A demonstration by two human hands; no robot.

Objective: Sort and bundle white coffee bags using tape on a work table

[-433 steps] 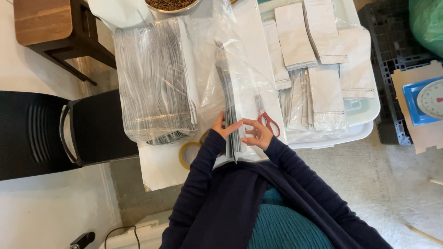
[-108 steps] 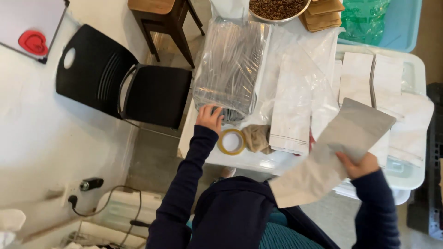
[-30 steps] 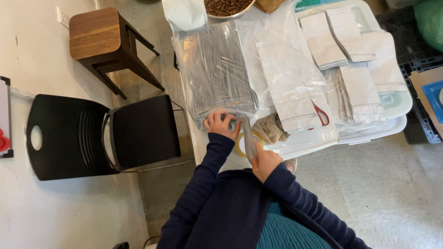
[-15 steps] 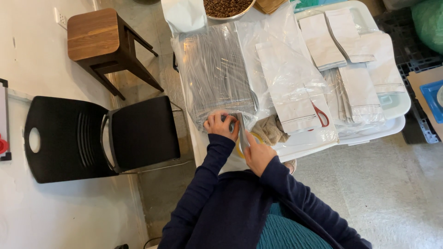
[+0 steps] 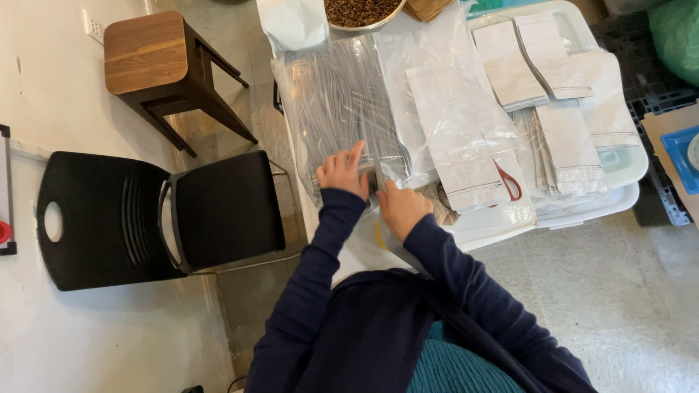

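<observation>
Both hands meet at the near edge of the clear bag [image 5: 342, 109] of grey pouches, which lies on the table just ahead of them. The left hand [image 5: 342, 173] rests flat on it, fingers spread; the right hand [image 5: 399, 207] is curled at the bag's corner, though I cannot tell whether it grips. It looks like the bag is being opened or a pouch drawn out. Right of the hands, scissors [image 5: 507, 182] lie on another bag. Beyond, a bowl [image 5: 364, 13] holds brown beans.
</observation>
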